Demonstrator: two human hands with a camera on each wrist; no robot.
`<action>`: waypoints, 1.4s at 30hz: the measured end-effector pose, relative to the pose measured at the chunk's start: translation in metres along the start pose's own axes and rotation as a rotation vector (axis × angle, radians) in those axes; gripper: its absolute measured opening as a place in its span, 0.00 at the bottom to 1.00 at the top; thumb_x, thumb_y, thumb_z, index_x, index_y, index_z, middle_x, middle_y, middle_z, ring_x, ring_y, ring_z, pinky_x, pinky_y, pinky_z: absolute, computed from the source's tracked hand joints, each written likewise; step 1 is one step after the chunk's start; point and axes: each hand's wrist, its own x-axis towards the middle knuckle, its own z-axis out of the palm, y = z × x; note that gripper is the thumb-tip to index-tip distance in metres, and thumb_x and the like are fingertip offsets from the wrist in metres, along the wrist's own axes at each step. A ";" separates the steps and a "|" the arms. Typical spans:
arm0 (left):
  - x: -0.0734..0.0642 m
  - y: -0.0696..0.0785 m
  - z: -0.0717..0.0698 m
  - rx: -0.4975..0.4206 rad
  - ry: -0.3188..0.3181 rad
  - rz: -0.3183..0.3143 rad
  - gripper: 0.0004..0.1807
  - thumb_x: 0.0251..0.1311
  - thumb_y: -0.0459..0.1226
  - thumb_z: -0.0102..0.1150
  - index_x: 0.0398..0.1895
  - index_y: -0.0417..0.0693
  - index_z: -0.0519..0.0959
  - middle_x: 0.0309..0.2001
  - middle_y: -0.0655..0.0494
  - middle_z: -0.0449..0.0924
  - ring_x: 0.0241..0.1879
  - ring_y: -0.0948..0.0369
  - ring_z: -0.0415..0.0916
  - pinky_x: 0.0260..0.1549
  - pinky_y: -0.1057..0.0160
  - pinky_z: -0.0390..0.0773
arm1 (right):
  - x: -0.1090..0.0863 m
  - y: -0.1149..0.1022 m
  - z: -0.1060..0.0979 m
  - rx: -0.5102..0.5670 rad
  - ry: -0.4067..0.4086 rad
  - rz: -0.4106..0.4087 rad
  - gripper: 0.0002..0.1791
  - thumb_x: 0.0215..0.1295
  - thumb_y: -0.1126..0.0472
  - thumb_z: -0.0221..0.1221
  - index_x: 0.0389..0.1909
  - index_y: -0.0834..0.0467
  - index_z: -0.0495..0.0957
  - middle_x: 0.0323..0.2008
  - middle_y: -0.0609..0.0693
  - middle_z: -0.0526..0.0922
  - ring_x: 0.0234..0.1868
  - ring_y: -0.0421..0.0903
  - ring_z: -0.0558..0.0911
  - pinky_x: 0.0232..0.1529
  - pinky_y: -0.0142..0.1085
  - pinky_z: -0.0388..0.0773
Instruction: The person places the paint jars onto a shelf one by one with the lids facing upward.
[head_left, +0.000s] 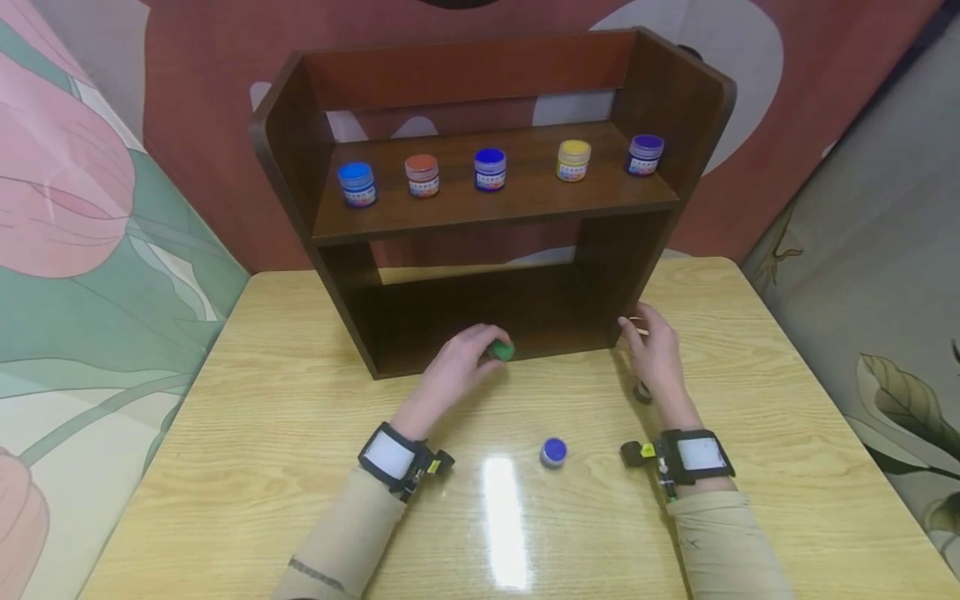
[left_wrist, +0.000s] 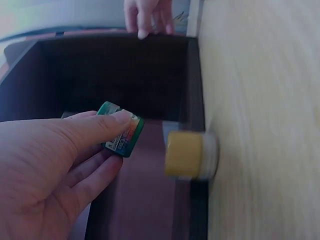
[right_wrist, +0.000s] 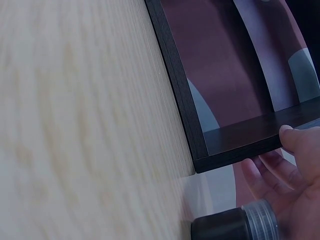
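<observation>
My left hand (head_left: 459, 360) pinches a small green paint jar (head_left: 502, 350) between thumb and fingers, just in front of the lower opening of a dark brown wooden shelf (head_left: 495, 221). The jar's printed label shows in the left wrist view. My right hand (head_left: 657, 354) grips the front edge of the shelf's right side panel, thumb on the edge and fingers on the outer side. Below that hand, a black-lidded jar (right_wrist: 220, 225) stands on the table. A yellow-lidded jar (left_wrist: 185, 155) stands by the shelf's front edge; I cannot make it out below the left hand in the head view.
On the upper board stand a light blue jar (head_left: 357, 185), a red jar (head_left: 422, 176), a dark blue jar (head_left: 490, 170), a yellow jar (head_left: 573, 161) and a purple jar (head_left: 645, 156). A blue-lidded jar (head_left: 553, 452) sits on the table (head_left: 247, 467) between the forearms.
</observation>
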 end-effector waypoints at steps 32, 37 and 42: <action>-0.013 -0.048 -0.047 0.175 0.196 -0.307 0.16 0.61 0.29 0.66 0.51 0.44 0.76 0.50 0.40 0.82 0.49 0.44 0.83 0.45 0.46 0.86 | 0.000 0.000 -0.001 -0.002 -0.003 0.009 0.19 0.76 0.59 0.52 0.61 0.66 0.74 0.58 0.66 0.80 0.56 0.63 0.82 0.52 0.53 0.82; -0.013 -0.049 -0.045 0.184 0.225 -0.315 0.17 0.61 0.28 0.65 0.52 0.41 0.74 0.50 0.37 0.81 0.48 0.41 0.83 0.43 0.45 0.86 | 0.001 0.000 0.000 -0.006 -0.002 0.015 0.19 0.76 0.59 0.52 0.61 0.66 0.74 0.58 0.65 0.80 0.56 0.62 0.83 0.52 0.52 0.83; -0.014 -0.050 -0.043 0.199 0.261 -0.320 0.19 0.60 0.27 0.65 0.53 0.40 0.73 0.49 0.35 0.80 0.46 0.40 0.83 0.41 0.44 0.86 | 0.000 0.000 0.001 -0.001 -0.001 0.001 0.19 0.76 0.59 0.52 0.61 0.67 0.73 0.58 0.66 0.79 0.55 0.63 0.83 0.52 0.52 0.82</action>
